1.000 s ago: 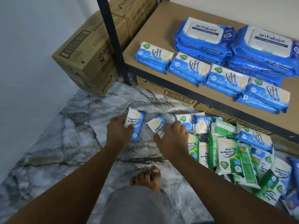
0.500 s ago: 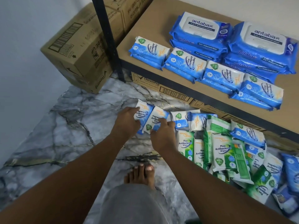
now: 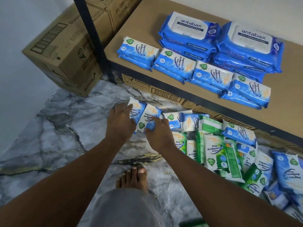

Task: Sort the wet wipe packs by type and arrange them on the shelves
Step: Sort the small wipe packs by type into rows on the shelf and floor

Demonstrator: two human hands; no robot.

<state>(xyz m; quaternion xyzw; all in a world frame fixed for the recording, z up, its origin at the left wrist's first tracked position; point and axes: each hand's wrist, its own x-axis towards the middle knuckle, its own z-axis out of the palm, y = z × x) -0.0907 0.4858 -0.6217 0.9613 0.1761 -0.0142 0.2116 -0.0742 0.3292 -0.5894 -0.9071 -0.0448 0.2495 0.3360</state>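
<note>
Saw box (image 3: 62, 51) far L, by wall. Held pack 1 (image 3: 137, 110) in L grip (image 3: 120, 123), fingers curled over its L edge. Pinched pack 2 (image 3: 150, 115), touching pack 1, in R grip (image 3: 159, 134), thumb at near edge, fingers on top. Held both low, near floor (image 3: 65, 128). Saw mixed green/blue pile (image 3: 213, 148) to R, below shelf (image 3: 131, 30) w/ stacked blue packs (image 3: 177, 63).

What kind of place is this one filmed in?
Likely a storeroom or a shop's back room: a metal-framed shelf with stacked wipe packs, cardboard cartons beside and under it, and more packs heaped on the marble-patterned floor.
</note>
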